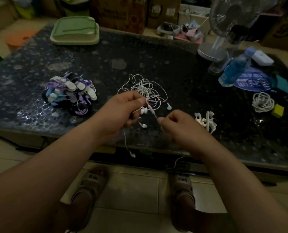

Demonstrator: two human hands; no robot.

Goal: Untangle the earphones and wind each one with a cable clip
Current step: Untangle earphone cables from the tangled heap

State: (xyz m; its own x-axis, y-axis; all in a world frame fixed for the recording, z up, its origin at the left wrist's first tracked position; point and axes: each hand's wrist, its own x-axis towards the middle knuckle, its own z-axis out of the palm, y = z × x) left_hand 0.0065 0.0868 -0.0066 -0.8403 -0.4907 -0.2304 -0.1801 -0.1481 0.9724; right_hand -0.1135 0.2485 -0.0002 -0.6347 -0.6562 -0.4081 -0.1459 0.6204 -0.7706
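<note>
Above the near edge of a dark speckled table (156,56), we hold one strand of the tangled white earphones (145,88) stretched between both hands. Our left hand (123,111) pinches the cable between thumb and forefinger. Our right hand (178,126), fingers curled, pinches its lower end. The tangle lies on the table just behind our hands, with one earbud (132,155) dangling below the edge. White cable clips (205,121) lie just right of our right hand. A heap of wound earphones (69,93), purple, blue and white, sits to the left.
</note>
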